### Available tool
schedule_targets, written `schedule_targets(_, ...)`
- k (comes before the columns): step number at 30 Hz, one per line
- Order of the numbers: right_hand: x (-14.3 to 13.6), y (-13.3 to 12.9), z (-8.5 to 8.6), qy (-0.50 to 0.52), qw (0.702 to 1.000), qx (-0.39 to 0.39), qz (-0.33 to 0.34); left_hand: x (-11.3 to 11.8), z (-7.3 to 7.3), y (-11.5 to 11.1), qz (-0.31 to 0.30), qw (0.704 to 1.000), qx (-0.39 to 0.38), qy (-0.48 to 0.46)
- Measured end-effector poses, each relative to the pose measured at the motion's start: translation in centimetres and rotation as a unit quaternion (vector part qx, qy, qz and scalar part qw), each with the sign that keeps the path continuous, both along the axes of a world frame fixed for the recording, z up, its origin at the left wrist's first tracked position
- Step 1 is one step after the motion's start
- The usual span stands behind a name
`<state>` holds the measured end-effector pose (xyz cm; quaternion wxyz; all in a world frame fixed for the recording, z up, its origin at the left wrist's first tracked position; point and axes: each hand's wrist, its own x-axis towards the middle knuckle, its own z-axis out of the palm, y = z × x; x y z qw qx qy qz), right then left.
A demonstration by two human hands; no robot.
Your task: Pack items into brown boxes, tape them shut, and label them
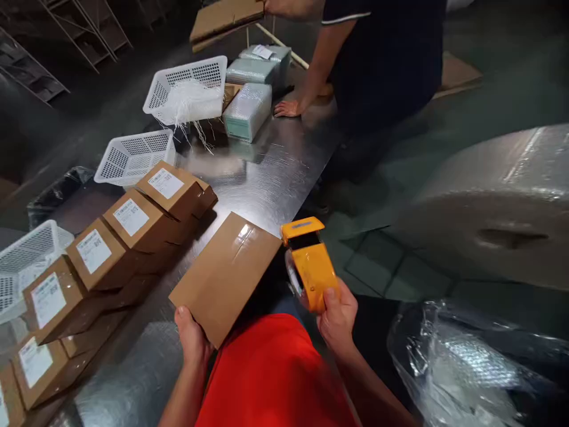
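While the left hand [193, 338] holds a brown carton [229, 276] by its near corner, the right hand [338, 317] is wrapped round the lower end of an orange tape dispenser [315, 273]. The carton is at the edge of the metal table [271, 184], beside the labelled boxes [128, 216], and 1 strip of clear tape [243, 234] shows near its far end. This looks like a pause in taping; using the dispenser from here calls for a steady carton and an aligned cutter end. Whether dispenser and carton touch, I cannot tell.
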<state>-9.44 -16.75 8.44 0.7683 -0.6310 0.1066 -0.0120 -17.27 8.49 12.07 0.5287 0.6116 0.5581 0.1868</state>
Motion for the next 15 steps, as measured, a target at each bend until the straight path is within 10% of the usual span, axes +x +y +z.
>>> schedule_targets(3, -1.7, -0.8, 2.9, -0.016, 0.996, 0.026, 0.078, 0.7, 3.9, 0.2, -0.021, 0.99, 0.134, -0.027)
schedule_targets(5, -2.8, -1.1, 4.2, -0.059, 0.985, -0.021, 0.16, 1.1, 7.3, -0.3, -0.145, 0.968, 0.198, -0.053)
schedule_targets(9, -5.0, -1.4, 4.5, -0.11, 0.966, -0.105, 0.209, 3.0, 12.6, -3.0, -0.436, 0.896, -0.079, -0.029)
schedule_targets(15, -7.5, -2.1, 2.4, -0.06, 0.962, -0.104, 0.244, 4.1, 11.0, -4.8, -0.446, 0.886, -0.125, -0.008)
